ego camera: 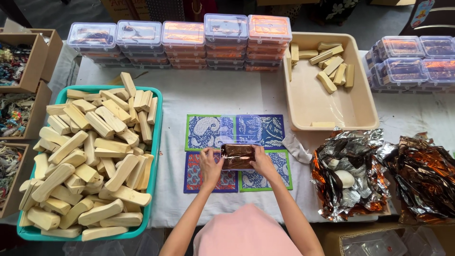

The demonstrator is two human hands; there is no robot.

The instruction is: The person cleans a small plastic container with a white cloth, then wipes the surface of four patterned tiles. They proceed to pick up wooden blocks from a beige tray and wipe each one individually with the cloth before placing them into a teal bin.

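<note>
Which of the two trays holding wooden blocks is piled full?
The teal tray on the left, heaped past its rim; the beige tray holds only a few blocks.

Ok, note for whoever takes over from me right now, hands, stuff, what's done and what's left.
Left hand and right hand grip the ends of a clear box with a foil-wrapped piece inside.
Its lid lies open on the patterned mats.
Done: filled boxes stacked at the back.
Left: lid not closed; teal tray heaped with wooden blocks; foil sheets at right.

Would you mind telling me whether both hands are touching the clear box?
Touching: the head view shows the left hand and right hand gripping opposite ends of the box.
</note>
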